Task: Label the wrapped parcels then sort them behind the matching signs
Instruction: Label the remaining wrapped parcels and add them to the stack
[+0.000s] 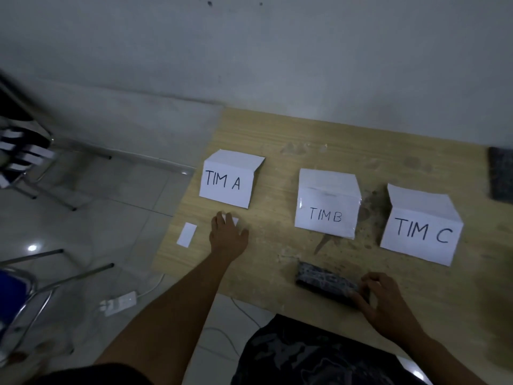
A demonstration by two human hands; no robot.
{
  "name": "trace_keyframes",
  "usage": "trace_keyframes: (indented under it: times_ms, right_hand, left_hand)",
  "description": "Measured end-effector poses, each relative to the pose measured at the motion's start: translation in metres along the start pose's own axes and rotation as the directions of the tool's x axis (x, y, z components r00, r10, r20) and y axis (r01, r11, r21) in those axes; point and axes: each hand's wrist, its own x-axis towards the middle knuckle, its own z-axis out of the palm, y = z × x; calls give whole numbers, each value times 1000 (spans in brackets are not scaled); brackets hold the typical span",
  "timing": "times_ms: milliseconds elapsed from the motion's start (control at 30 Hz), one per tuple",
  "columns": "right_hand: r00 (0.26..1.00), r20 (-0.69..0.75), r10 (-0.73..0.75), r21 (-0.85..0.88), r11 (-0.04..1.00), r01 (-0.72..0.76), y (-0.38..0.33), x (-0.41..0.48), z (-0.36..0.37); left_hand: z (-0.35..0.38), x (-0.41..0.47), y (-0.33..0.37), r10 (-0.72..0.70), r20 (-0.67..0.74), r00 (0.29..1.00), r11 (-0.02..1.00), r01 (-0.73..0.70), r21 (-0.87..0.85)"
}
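The left hand lies flat and open, palm down, on the worktop at mid-frame, its fingertips covering part of a small white label just below the TIM A sign; it grips nothing. A second label lies just to its left, near the worktop's left edge, not touching the hand. The right hand, in the lower right of the frame, is partly curled, with its fingers resting on the right end of a dark patterned parcel; whether it truly grips the parcel or only touches it I cannot tell. The parcel lies flat near the worktop's near edge, below the TIM B sign, in front of the signs rather than behind them. The TIM C sign stands to the right, the three folded white signs making a row that drops toward the right of the frame. Another dark parcel sits at the right edge of the frame, above and beyond TIM C. At the left, off the worktop, are a tiled floor, metal chair legs, and a white power strip with its cable. A pale wall fills the top of the frame.
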Motion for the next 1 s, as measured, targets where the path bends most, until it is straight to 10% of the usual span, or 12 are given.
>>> trace_keyframes:
  times_ms: [600, 767, 1000]
  right_hand:
    - [998, -44, 54, 42, 998, -53, -5, 1, -8]
    - [996, -88, 20, 136, 991, -7, -16, 1, -12]
    - [992, -124, 13, 151, 989, 6, -17, -5, -15]
  left_hand:
    - [34, -33, 22, 350, -31, 936, 912, -333, 240]
    - [39, -36, 27, 348, -37, 937, 930, -350, -111]
    - [27, -28, 7, 64, -117, 991, 998, -63, 15]
